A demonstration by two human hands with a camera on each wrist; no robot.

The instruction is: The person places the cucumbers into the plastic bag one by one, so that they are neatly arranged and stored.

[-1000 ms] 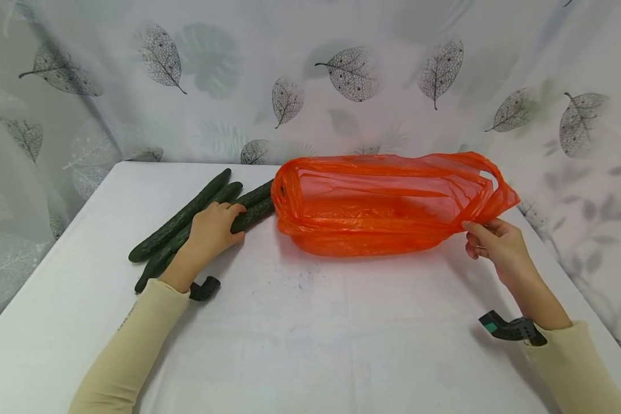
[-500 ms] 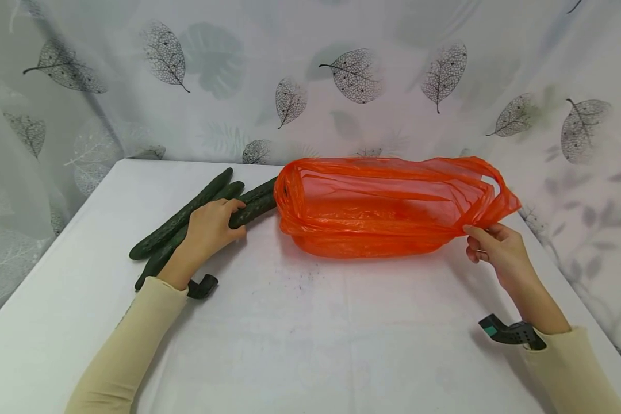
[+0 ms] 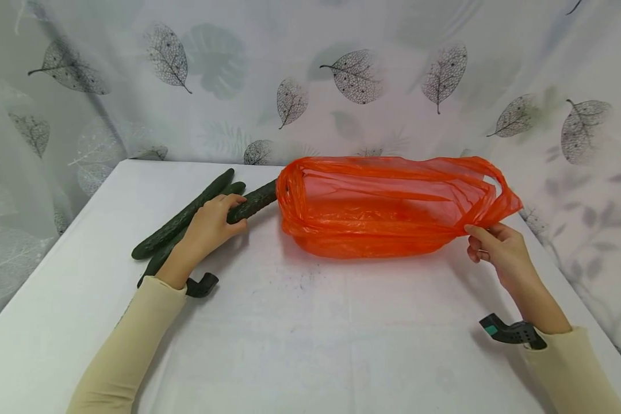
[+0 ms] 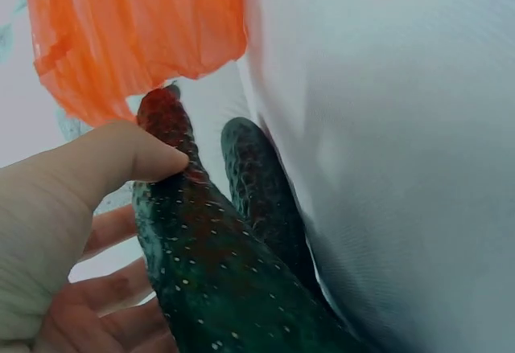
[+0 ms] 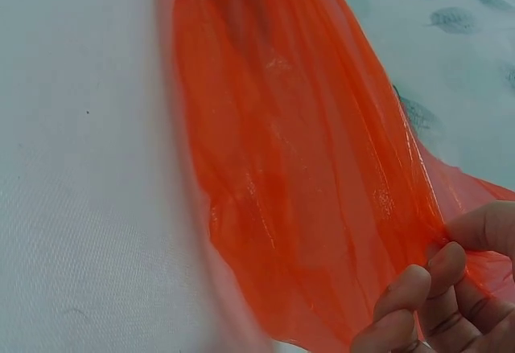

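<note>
My left hand (image 3: pixel 210 224) grips a dark green cucumber (image 3: pixel 253 204) between thumb and fingers. Its far end meets the left end of the red plastic bag (image 3: pixel 372 213), and how far it reaches inside is hidden. In the left wrist view, the thumb lies along the held cucumber (image 4: pixel 217 264), beside another cucumber (image 4: pixel 257 176). More cucumbers (image 3: pixel 183 221) lie slantwise behind and under the left hand. My right hand (image 3: pixel 499 244) pinches the bag's right end near a handle loop; the right wrist view shows thumb and finger on the thin bag (image 5: pixel 282 168).
A white cloth (image 3: pixel 310 322) covers the table. Behind it hangs a pale curtain (image 3: pixel 227 115) with leaf prints. Black bands are worn on both wrists.
The left hand has shifted only slightly. Two cucumbers showed between it and the bag before; now one shows there, lying at a steeper slant. The right hand keeps its pinch.
</note>
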